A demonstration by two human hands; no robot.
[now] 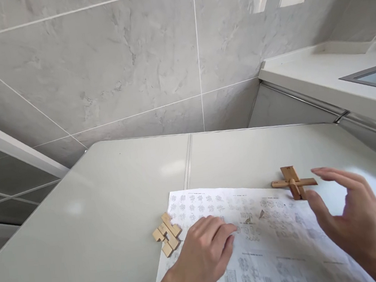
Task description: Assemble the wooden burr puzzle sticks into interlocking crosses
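Note:
My right hand (351,214) is open beside a wooden interlocking puzzle (292,183) whose pieces cross each other. Its thumb tip is close to the puzzle's near end; whether they touch I cannot tell. My left hand (207,253) lies palm down over a large printed paper sheet (256,251), its fingers loosely bent and nothing seen in them. Just left of that hand, several notched wooden puzzle pieces (167,235) lie together at the sheet's left edge. Small line drawings cover the sheet, and both hands hide parts of it.
A pale, glossy tabletop (114,214) with a seam down its middle carries everything. Grey tiled wall (132,74) rises behind it. To the right stands a white ledge (319,70) with a metal rail beneath. Two small brownish spots (262,214) show on the paper.

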